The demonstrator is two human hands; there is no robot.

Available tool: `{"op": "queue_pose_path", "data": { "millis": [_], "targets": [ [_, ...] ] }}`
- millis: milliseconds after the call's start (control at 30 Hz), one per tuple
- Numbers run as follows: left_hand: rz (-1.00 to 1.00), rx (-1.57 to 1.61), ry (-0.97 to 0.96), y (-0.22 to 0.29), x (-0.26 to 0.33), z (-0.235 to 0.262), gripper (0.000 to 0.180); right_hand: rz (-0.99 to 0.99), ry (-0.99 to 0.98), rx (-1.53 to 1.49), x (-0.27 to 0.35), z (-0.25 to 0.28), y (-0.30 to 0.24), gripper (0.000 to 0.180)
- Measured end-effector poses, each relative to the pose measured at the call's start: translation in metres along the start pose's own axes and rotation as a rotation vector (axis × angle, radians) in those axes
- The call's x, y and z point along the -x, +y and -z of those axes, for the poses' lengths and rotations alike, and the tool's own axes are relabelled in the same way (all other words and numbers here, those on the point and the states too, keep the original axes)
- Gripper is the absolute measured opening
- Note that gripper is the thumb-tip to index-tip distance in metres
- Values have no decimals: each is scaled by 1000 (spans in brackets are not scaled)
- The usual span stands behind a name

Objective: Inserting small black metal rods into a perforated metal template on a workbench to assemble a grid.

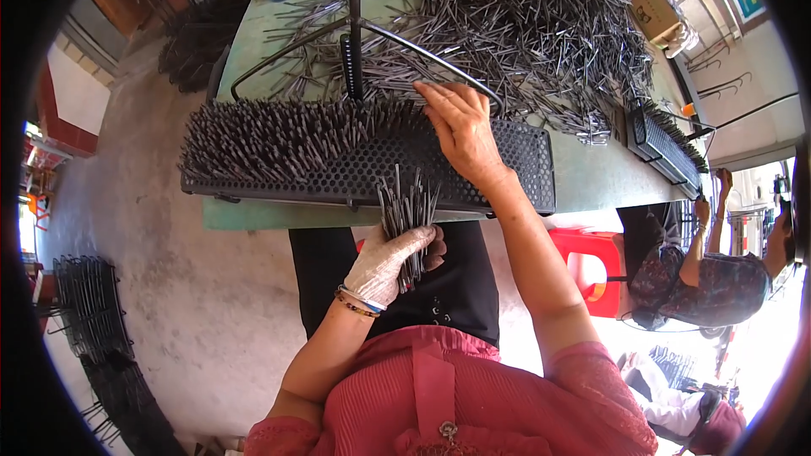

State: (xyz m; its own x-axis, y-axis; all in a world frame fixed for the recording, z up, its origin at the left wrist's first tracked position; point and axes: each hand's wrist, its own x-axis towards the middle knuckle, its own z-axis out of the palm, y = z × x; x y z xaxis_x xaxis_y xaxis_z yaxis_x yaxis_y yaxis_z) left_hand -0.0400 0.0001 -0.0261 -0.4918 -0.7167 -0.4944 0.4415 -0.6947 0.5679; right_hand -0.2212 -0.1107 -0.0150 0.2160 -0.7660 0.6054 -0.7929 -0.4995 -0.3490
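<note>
My left hand (pixel 384 266), in a pale work glove, is closed round a bundle of thin dark metal rods (pixel 409 207) in front of the table edge. A black perforated rack (pixel 515 165) lies along that edge. Upright rods (pixel 253 139) fill the holes on its left part, while holes at the front and right are bare. My bare right hand (pixel 463 131) is over the rack, beside the last upright rods. Its fingers are drawn together at their tips; whatever they pinch is too small to make out.
A large heap of loose rods (pixel 524 25) covers the back of the green table (pixel 591 165). A black metal frame (pixel 355 8) rises behind the rack. At right, another person (pixel 710 283) works at a second rack (pixel 659 152). A red stool (pixel 583 245) stands near my right side.
</note>
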Motion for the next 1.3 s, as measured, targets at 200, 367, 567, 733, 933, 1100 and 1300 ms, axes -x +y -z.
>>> {"op": "queue_pose_path", "data": {
  "millis": [200, 367, 567, 733, 933, 1100, 1300],
  "targets": [
    [-51, 20, 31, 3, 3, 3, 18, -524, -81, -361, 16, 39, -38, 26],
    [-137, 40, 10, 4, 3, 0, 20, -644, -436, -633, 33, 42, -51, 31],
    [-65, 71, 84, 2, 4, -2, 21, -824, -310, -825, 32, 42, -38, 22],
    [-37, 72, 95, 0, 6, -1, 19, -604, 177, -780, 7, 30, -33, 24],
    [-41, 47, 35, -4, 3, 2, 17, -537, 220, -469, 1, 2, -12, 21],
    [20, 17, 124, 1, 7, 0, 18, -513, 230, -428, 3, 0, -11, 21],
    [2, -19, 47, -5, 2, 9, 21, -441, 114, -322, 5, -3, -13, 22]
  ]
}}
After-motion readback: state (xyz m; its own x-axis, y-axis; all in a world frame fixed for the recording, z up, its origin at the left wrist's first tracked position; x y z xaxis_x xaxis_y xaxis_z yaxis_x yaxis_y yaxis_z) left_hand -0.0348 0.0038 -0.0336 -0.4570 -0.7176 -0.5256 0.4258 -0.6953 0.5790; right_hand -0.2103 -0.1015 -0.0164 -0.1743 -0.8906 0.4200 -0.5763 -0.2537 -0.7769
